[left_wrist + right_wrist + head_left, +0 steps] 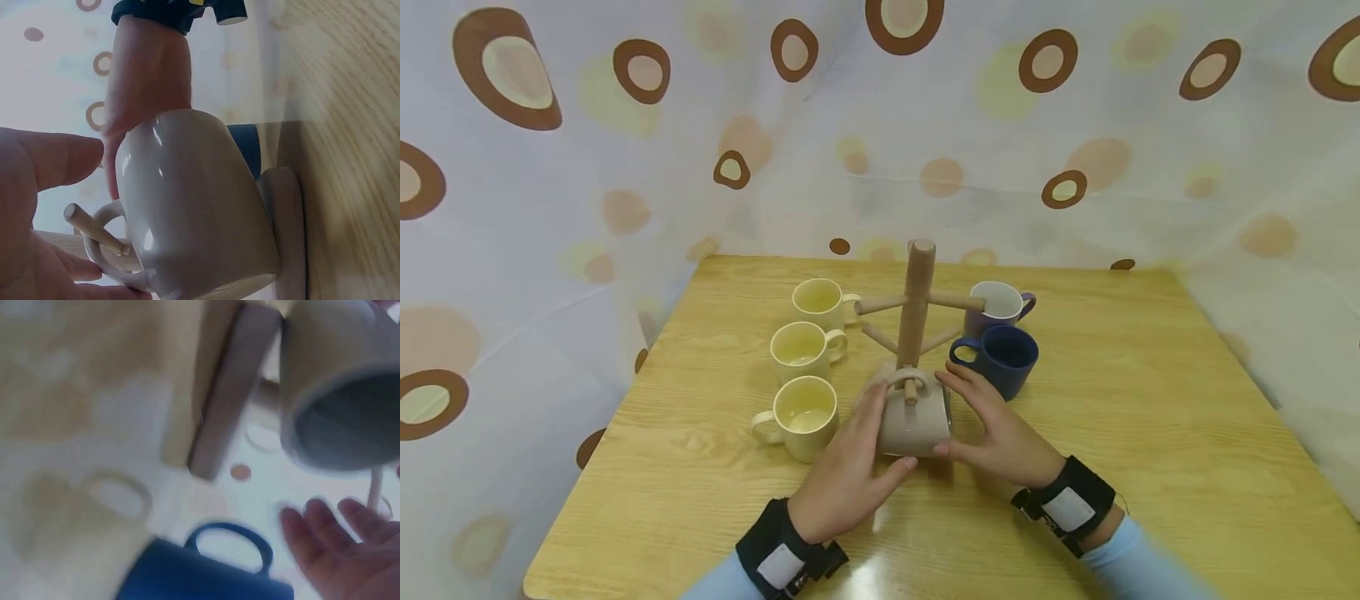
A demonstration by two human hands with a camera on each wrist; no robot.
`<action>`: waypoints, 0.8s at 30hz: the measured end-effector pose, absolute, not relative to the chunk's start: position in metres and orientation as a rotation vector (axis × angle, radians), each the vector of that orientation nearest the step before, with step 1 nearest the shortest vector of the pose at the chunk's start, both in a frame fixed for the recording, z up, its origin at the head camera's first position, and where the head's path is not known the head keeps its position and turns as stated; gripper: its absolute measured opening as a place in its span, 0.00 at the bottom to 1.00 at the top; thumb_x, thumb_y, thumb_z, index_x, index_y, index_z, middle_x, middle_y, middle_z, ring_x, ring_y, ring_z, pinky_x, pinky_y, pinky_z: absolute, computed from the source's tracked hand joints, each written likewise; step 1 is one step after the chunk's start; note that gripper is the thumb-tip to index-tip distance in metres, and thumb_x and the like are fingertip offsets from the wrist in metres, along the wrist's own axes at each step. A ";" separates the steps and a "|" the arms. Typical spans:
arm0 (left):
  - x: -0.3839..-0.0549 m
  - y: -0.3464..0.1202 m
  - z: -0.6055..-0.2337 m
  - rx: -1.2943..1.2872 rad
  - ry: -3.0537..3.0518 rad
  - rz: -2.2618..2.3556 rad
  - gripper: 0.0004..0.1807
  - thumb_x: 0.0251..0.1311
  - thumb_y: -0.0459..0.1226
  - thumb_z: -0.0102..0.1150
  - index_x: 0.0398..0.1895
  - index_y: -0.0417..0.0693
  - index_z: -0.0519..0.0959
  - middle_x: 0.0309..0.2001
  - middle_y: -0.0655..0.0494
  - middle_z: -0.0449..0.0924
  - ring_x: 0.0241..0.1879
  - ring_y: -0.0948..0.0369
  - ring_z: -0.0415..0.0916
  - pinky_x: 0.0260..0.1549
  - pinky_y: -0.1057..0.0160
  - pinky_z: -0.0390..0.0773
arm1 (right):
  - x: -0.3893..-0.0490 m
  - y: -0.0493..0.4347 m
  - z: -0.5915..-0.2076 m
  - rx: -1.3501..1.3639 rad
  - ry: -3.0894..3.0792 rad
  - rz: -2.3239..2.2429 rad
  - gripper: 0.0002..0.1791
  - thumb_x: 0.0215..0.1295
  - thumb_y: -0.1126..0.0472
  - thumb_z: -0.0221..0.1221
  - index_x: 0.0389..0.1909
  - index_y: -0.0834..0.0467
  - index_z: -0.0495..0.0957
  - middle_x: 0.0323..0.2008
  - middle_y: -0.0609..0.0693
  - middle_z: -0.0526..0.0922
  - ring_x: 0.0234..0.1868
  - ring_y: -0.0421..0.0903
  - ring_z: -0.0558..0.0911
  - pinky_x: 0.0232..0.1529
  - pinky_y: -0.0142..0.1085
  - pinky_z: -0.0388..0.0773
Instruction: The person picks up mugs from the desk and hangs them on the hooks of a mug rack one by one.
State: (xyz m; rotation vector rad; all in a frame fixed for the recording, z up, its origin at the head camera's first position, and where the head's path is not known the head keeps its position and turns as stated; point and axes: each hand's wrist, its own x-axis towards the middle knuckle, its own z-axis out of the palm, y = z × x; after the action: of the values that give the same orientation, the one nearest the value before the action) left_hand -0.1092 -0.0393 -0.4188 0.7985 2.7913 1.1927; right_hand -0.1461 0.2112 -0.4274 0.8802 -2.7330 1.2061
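Note:
A light grey mug [917, 427] lies sideways with its handle looped over a low front peg [911, 393] of a wooden mug tree [917, 287]. In the left wrist view the peg's tip sticks out through the handle. My left hand [848, 475] is at the mug's left side, with fingertips right at the handle and the thumb spread away from it. The right hand [1003, 435] stands by the mug's rim end, fingers extended. Seen from the right wrist, the mug's dark opening faces that hand, and a gap shows between them.
Three pale yellow mugs [806, 421] stand in a row on the left of the wooden table [1165, 433]. Behind my right hand stand a dark blue mug [1017, 375] and a purple mug with a white inside [997, 300]. A patterned curtain [880, 125] hangs behind the table.

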 end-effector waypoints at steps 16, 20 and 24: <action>-0.111 -0.034 -0.411 0.778 2.819 1.134 0.47 0.62 0.58 0.49 0.75 0.55 0.37 0.75 0.42 0.39 0.70 0.44 0.38 0.62 0.37 0.60 | -0.203 0.263 -0.433 0.402 -2.712 0.383 0.39 0.46 0.43 0.69 0.57 0.60 0.72 0.45 0.69 0.73 0.47 0.67 0.65 0.49 0.61 0.66; -0.112 -0.036 -0.412 0.785 2.837 1.161 0.46 0.62 0.59 0.49 0.75 0.54 0.38 0.75 0.42 0.38 0.71 0.47 0.36 0.63 0.37 0.59 | -0.210 0.257 -0.428 0.377 -2.725 0.342 0.42 0.41 0.45 0.72 0.58 0.59 0.71 0.47 0.70 0.69 0.45 0.67 0.65 0.44 0.61 0.66; -0.110 -0.037 -0.411 0.765 2.857 1.186 0.46 0.61 0.58 0.50 0.75 0.55 0.39 0.75 0.44 0.39 0.71 0.50 0.35 0.65 0.39 0.57 | -0.216 0.254 -0.423 0.373 -2.810 0.231 0.43 0.41 0.42 0.70 0.61 0.53 0.70 0.52 0.70 0.69 0.45 0.68 0.65 0.40 0.63 0.70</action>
State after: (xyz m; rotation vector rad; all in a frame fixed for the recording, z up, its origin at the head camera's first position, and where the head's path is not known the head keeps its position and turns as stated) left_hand -0.1104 -0.0373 -0.4114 0.7646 2.8567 1.1858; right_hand -0.2157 0.2538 -0.4227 0.3728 -2.8102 0.2312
